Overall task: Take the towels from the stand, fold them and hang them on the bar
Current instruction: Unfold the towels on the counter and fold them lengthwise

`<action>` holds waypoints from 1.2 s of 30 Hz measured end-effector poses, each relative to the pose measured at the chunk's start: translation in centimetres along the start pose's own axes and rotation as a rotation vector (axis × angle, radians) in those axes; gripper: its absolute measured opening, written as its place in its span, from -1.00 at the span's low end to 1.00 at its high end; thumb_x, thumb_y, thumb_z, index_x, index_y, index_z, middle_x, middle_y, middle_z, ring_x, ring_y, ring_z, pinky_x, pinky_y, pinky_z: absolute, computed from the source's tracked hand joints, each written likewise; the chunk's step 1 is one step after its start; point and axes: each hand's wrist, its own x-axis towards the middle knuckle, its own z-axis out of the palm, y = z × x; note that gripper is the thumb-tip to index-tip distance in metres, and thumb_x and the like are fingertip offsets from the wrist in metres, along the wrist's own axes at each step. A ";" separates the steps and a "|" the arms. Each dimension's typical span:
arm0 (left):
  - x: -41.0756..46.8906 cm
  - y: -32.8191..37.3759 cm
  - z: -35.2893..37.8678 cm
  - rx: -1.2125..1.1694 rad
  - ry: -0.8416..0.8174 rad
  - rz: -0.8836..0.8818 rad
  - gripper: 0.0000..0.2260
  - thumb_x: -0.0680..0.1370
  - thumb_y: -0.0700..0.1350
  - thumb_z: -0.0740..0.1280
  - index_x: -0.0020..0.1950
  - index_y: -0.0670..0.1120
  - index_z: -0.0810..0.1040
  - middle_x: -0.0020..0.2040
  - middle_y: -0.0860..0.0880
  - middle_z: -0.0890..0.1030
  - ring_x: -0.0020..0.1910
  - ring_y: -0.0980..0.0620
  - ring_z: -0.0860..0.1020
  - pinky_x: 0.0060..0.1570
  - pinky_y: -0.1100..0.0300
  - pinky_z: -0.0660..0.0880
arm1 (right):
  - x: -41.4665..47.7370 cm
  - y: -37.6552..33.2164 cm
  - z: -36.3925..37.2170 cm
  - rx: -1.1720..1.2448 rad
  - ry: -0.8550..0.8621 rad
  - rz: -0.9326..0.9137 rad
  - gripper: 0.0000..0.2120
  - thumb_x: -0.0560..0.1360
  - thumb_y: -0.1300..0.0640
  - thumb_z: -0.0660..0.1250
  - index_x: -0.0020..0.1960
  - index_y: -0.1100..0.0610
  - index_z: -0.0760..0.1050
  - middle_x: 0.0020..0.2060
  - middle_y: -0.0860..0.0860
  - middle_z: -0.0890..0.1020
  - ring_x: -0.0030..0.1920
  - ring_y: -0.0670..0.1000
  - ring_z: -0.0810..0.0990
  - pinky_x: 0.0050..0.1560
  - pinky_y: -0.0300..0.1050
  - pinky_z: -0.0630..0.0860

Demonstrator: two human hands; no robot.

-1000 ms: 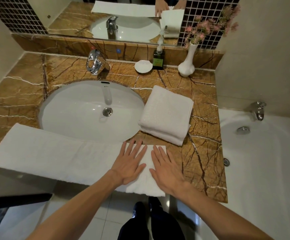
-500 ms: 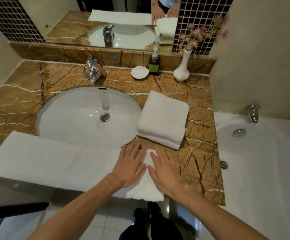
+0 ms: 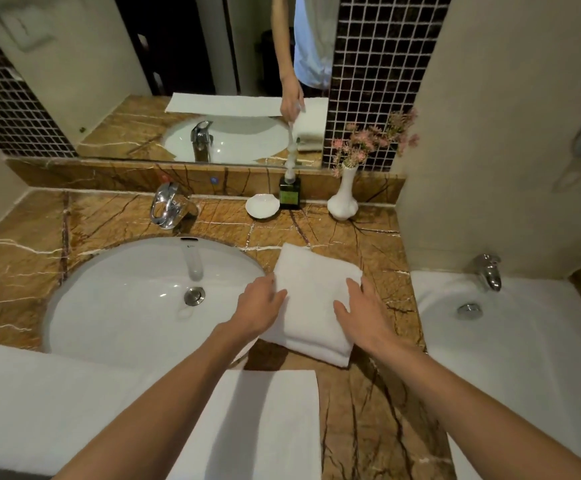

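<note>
The folded towels [image 3: 317, 299] sat squarely between the two hands, their long side running straight away from the wrists. The left hand [image 3: 258, 306] gripped the left edge, thumb on top. The right hand [image 3: 362, 313] clasped the opposite edge the same way. Neither was nearer, one hand to each flank, so a level two-handed lift looked likely. The sink [image 3: 126, 289] lay left of the left hand. Behind both wrists, under the forearms, a long flat towel [image 3: 74, 403] lay across the worktop [image 3: 368, 410].
</note>
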 end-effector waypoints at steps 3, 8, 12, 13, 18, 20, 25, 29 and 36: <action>1.4 0.3 0.2 0.003 0.009 0.010 -0.66 0.62 -0.03 0.21 0.29 -0.22 0.40 0.24 -0.19 0.49 0.18 -0.14 0.45 0.14 0.00 0.38 | 1.6 0.7 0.1 0.019 -0.076 0.028 -0.44 0.62 -0.05 0.12 0.53 0.17 0.09 0.52 0.13 0.13 0.48 0.15 0.16 0.44 0.03 0.22; 3.1 0.5 0.6 0.050 0.041 0.043 -0.75 0.59 -0.02 0.26 0.15 -0.17 0.46 0.12 -0.15 0.53 0.08 -0.13 0.47 0.09 -0.04 0.42 | 3.0 1.3 0.5 0.019 -0.095 0.038 -0.44 0.61 -0.06 0.12 0.52 0.16 0.11 0.51 0.11 0.18 0.48 0.13 0.18 0.43 0.01 0.22; 3.8 1.1 0.6 -0.089 0.085 0.014 -0.68 0.55 -0.08 0.33 0.26 -0.17 0.47 0.16 -0.10 0.55 0.10 -0.08 0.49 0.05 0.09 0.41 | 3.9 1.3 0.5 0.106 -0.083 0.040 -0.46 0.59 -0.03 0.19 0.48 0.16 0.18 0.42 0.08 0.29 0.37 0.12 0.32 0.33 0.02 0.35; 3.9 1.3 0.5 -0.148 0.095 -0.007 -0.66 0.54 -0.11 0.34 0.29 -0.16 0.47 0.16 -0.09 0.56 0.11 -0.09 0.50 0.04 0.12 0.41 | 4.1 1.3 0.4 0.158 -0.080 0.048 -0.44 0.58 -0.01 0.21 0.49 0.17 0.17 0.43 0.08 0.27 0.37 0.12 0.32 0.33 0.01 0.35; 4.2 2.4 -0.4 -0.338 0.089 -0.074 -0.69 0.55 -0.15 0.33 0.28 -0.20 0.52 0.12 -0.16 0.61 0.06 -0.15 0.57 0.07 0.00 0.54 | 5.0 0.6 0.2 0.539 0.061 0.188 -0.43 0.49 0.19 0.35 0.45 0.12 0.26 0.31 0.11 0.37 0.28 0.12 0.42 0.28 -0.10 0.37; 3.9 3.0 -0.8 -0.366 0.077 -0.080 -0.74 0.57 -0.12 0.31 0.22 -0.20 0.56 0.05 -0.17 0.63 0.00 -0.20 0.59 0.02 -0.10 0.53 | 5.2 0.3 -0.1 0.658 0.104 0.259 -0.49 0.46 0.23 0.37 0.37 0.11 0.33 0.23 0.13 0.47 0.22 0.13 0.48 0.24 0.02 0.46; 2.4 4.3 -1.6 -0.541 0.118 -0.121 -0.69 0.59 -0.03 0.26 -0.32 -0.07 0.60 -0.40 0.06 0.53 -0.41 0.14 0.48 -0.34 0.25 0.44 | 4.5 -0.5 -0.8 0.831 0.138 0.331 -0.53 0.45 0.24 0.37 0.33 0.17 0.35 0.15 0.11 0.54 0.13 0.11 0.54 0.17 0.08 0.52; 0.3 4.7 -1.9 -0.634 0.102 -0.166 -0.64 0.59 0.05 0.24 -0.25 -0.20 0.55 -0.30 -0.08 0.56 -0.31 0.01 0.51 -0.28 0.17 0.43 | 2.3 -1.2 -1.0 0.971 0.143 0.378 -0.53 0.47 0.22 0.36 0.35 0.13 0.34 0.11 0.08 0.58 0.06 0.10 0.57 0.13 0.13 0.55; -4.1 3.0 -2.7 -1.048 -0.013 -0.354 -0.87 0.52 -0.05 0.25 -0.16 -0.08 0.47 -0.30 -0.04 0.45 -0.31 -0.01 0.42 -0.25 0.12 0.32 | -4.2 -2.9 -1.3 0.984 0.190 0.339 -0.73 0.47 0.31 0.31 0.16 0.16 0.48 -0.05 0.10 0.60 -0.08 0.07 0.56 -0.11 -0.07 0.49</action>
